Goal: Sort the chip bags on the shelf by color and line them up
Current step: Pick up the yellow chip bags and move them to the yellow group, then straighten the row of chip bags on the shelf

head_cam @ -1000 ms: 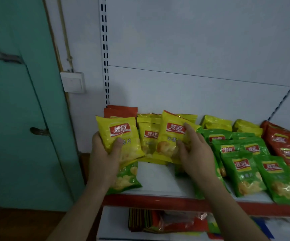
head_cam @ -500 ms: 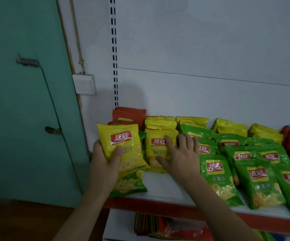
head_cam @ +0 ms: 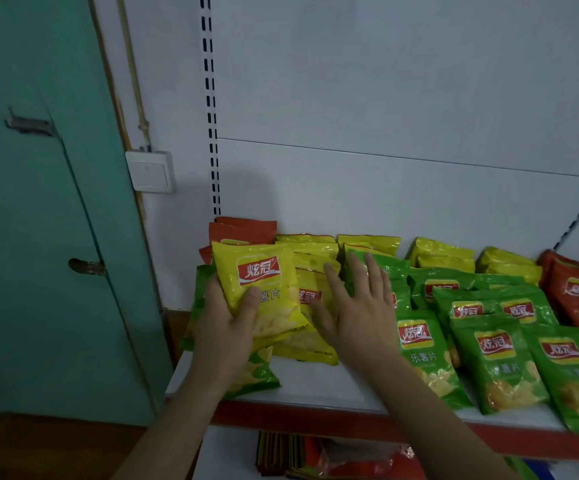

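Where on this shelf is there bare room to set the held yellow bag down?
Bare shelf shows along the front edge, between the green bag under the left hand and the front green bags, below the lying yellow bag. The back and right are crowded with overlapping bags.

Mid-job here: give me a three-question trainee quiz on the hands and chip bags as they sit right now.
1. True or false: the left hand grips a yellow bag.
2. The right hand is: A) clamped on a red bag, B) open, fingers spread over the bags, C) out of view.
3. Fill in: the bags standing at the back left corner of the shelf are ____.

Key: 1 true; 2 B; 3 orange-red.
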Motion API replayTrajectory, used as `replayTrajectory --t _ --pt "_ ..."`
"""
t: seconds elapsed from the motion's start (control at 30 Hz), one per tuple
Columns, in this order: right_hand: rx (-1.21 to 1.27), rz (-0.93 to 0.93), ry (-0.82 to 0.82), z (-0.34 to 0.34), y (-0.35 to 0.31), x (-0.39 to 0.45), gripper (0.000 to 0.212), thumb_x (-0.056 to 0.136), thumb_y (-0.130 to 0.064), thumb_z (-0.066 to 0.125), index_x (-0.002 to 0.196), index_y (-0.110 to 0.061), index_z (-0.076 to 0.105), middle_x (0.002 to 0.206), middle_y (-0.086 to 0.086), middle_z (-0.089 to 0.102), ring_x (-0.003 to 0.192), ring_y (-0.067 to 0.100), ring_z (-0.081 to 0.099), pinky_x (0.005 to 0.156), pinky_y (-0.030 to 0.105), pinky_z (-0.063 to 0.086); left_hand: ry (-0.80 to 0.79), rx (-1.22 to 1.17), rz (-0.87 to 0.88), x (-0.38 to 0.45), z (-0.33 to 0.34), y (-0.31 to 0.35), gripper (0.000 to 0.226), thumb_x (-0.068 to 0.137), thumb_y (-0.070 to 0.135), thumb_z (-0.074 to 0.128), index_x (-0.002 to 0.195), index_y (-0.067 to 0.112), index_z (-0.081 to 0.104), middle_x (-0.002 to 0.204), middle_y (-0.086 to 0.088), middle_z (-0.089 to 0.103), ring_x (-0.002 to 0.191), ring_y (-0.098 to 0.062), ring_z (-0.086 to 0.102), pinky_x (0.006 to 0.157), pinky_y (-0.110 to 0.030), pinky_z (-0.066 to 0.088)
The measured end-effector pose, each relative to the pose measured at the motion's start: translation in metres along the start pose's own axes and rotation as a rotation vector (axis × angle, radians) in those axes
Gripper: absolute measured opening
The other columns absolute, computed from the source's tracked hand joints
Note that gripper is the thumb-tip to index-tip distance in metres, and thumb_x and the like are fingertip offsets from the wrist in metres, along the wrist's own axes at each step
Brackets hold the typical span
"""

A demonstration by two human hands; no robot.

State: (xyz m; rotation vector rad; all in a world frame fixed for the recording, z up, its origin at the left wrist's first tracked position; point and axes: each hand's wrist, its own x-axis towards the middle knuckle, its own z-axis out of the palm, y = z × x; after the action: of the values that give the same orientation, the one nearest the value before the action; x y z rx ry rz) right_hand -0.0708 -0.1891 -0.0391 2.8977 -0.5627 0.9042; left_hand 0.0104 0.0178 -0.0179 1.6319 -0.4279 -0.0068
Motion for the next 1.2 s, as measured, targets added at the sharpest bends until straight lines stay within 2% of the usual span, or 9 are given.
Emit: replayTrajectory --t 0.07,0.13,0.27,0.4,0.57,0.67,0.8,0.97,1.2 --pt "0.255 0.031 0.110 -0.012 0.002 -0.002 0.064 0.107 -0.062 0.039 0.158 -0.025 0.047 0.155 0.010 0.050 0.148 0.031 0.040 0.115 0.054 0.042 -0.024 -0.017 0.001 0.000 0.004 0.003 0.038 0.102 0.043 0.058 0.137 0.033 0.049 0.119 0.020 0.066 0.099 0.004 0.067 0.069 -0.012 0.049" --pt "0.521 0.049 0.041 -0.028 -0.002 -0.004 0.068 0.105 -0.066 0.043 0.164 -0.035 0.033 0.152 -0.004 0.051 0.131 0.014 0.054 0.100 0.038 0.052 -0.067 -0.041 -0.001 -0.001 0.011 0.006 0.038 0.102 0.044 0.058 0.138 0.038 0.048 0.118 0.023 0.067 0.101 0.003 0.068 0.070 -0.011 0.051" --pt "0.649 -0.050 -0.092 -0.037 -0.018 -0.014 0.082 0.099 -0.061 0.063 0.166 -0.044 0.020 0.136 -0.017 0.055 0.095 -0.004 0.058 0.076 0.017 0.049 -0.178 -0.013 0.026 -0.004 0.029 0.008 0.043 0.102 0.045 0.058 0.143 0.039 0.045 0.121 0.022 0.067 0.104 0.004 0.067 0.073 -0.010 0.052" --pt "0.501 0.079 -0.020 -0.028 -0.007 -0.019 0.077 0.098 -0.052 0.068 0.164 -0.039 0.030 0.131 -0.002 0.056 0.089 0.008 0.060 0.074 0.034 0.056 -0.193 0.226 0.127 -0.006 0.030 0.005 0.056 0.100 0.053 0.057 0.150 0.035 0.039 0.124 0.024 0.061 0.108 0.003 0.064 0.081 -0.013 0.052" --pt "0.225 0.130 0.024 -0.013 -0.004 -0.033 0.078 0.097 -0.052 0.068 0.163 -0.027 0.034 0.130 0.010 0.056 0.090 0.031 0.063 0.066 0.041 0.057 -0.046 0.853 0.462 -0.001 0.010 -0.025 0.066 0.104 0.060 0.045 0.156 0.019 0.039 0.155 -0.006 0.048 0.149 -0.027 0.039 0.123 -0.051 0.033" --pt "0.097 0.092 0.034 0.001 -0.019 -0.045 0.074 0.099 -0.054 0.061 0.161 -0.018 0.041 0.121 0.011 0.059 0.108 0.035 0.058 0.086 0.050 0.054 -0.055 1.040 0.513 -0.004 0.001 -0.036 0.073 0.099 0.062 0.046 0.155 0.016 0.046 0.163 -0.013 0.041 0.157 -0.036 0.026 0.127 -0.062 0.016" --pt "-0.069 0.106 -0.045 0.009 -0.035 -0.057 0.077 0.099 -0.069 0.048 0.161 -0.023 0.041 0.149 0.020 0.052 0.149 0.044 0.036 0.121 0.063 0.030 -0.104 1.173 0.523 -0.006 -0.006 -0.051 0.077 0.098 0.065 0.044 0.158 0.017 0.043 0.168 -0.016 0.033 0.159 -0.040 0.021 0.125 -0.068 0.015" --pt "-0.116 0.122 -0.135 0.010 -0.038 -0.066 0.080 0.100 -0.076 0.034 0.163 -0.027 0.036 0.170 0.025 0.026 0.162 0.044 0.006 0.127 0.064 0.016 -0.162 1.243 0.506 -0.003 -0.014 -0.066 0.073 0.099 0.063 0.041 0.155 0.016 0.048 0.167 -0.017 0.035 0.159 -0.039 0.020 0.123 -0.069 0.018" --pt "-0.102 0.151 -0.142 0.001 -0.041 -0.071 0.081 0.101 -0.078 0.029 0.165 -0.029 0.031 0.173 0.019 0.022 0.163 0.040 0.007 0.128 0.063 0.015 -0.132 1.177 0.570 -0.001 -0.013 -0.067 0.061 0.103 0.051 0.053 0.151 0.014 0.052 0.164 -0.019 0.040 0.157 -0.040 0.026 0.122 -0.069 0.021"
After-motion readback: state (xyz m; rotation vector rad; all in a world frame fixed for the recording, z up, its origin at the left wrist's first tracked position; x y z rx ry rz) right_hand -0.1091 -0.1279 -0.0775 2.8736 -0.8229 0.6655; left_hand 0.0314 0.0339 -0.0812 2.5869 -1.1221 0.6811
